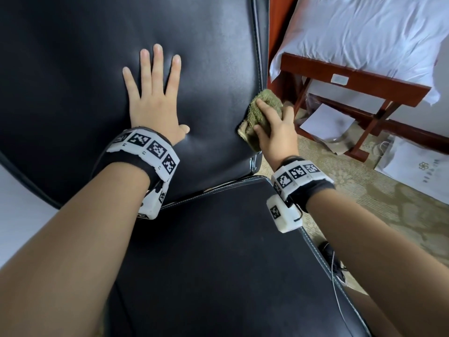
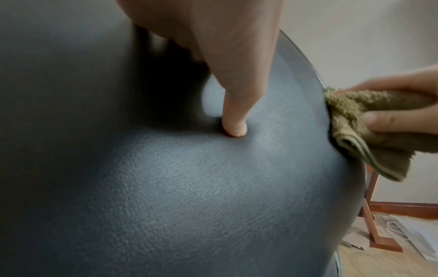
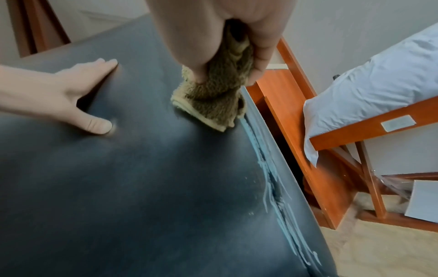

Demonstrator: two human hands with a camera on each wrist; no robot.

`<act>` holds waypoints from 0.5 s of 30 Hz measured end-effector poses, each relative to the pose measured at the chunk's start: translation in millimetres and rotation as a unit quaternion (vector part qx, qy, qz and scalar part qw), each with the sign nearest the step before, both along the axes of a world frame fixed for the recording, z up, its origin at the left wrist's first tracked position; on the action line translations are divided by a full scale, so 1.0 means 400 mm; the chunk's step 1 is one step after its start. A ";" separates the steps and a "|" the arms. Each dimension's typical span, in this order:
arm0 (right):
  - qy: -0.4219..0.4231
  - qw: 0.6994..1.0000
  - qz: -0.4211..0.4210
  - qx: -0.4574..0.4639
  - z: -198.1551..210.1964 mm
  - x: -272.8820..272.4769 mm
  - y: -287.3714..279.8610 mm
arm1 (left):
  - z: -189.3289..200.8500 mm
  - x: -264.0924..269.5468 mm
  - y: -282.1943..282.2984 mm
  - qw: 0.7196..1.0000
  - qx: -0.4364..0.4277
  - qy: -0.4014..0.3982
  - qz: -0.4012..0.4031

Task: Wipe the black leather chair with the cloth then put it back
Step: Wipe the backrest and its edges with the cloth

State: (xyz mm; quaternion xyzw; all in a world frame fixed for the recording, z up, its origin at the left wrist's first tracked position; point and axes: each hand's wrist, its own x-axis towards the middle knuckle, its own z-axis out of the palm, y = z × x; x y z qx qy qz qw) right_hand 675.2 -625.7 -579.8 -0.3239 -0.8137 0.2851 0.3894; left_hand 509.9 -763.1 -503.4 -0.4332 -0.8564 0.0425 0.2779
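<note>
The black leather chair [image 1: 73, 69] fills the head view, backrest above and seat [image 1: 218, 251] below. My left hand [image 1: 155, 98] lies flat on the backrest with fingers spread and the thumb pressing a dent into the leather [image 2: 233, 127]. My right hand [image 1: 272, 127] grips a bunched olive-green terry cloth [image 1: 255, 110] and holds it against the backrest's right edge, by the stitched seam. In the right wrist view the cloth [image 3: 213, 101] touches the leather just left of the worn, cracked seam [image 3: 272, 178]. The cloth [image 2: 360, 131] also shows at the chair's edge in the left wrist view.
To the right stands a red-brown wooden frame [image 1: 352, 79] with white bedding [image 1: 364, 32] over it. White paper bags [image 1: 413, 171] and sheets [image 1: 325, 120] lie on the patterned beige carpet [image 1: 376, 227]. A thin cable [image 1: 336, 276] hangs by the seat's right edge.
</note>
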 end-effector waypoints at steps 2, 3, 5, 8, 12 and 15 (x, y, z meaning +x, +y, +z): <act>-0.022 1.000 0.007 -0.003 -0.021 0.015 -0.006 | 0.000 0.001 0.000 1.000 0.001 0.002 -0.003; -0.031 0.999 0.013 -0.006 -0.030 0.022 -0.009 | 0.000 0.001 0.000 1.000 0.001 0.002 -0.004; -0.048 0.998 0.020 -0.018 -0.046 0.039 -0.012 | 0.002 0.001 -0.001 1.000 0.003 0.002 -0.005; -0.049 0.998 0.009 -0.045 -0.040 0.062 -0.010 | 0.005 0.000 0.000 1.000 0.003 0.003 -0.006; 0.059 0.998 -0.019 -0.032 0.021 0.067 0.008 | -0.003 -0.008 0.007 1.000 0.004 0.008 0.000; 0.104 0.994 -0.011 0.006 0.069 0.040 0.034 | -0.006 -0.009 0.003 1.000 0.000 0.014 0.008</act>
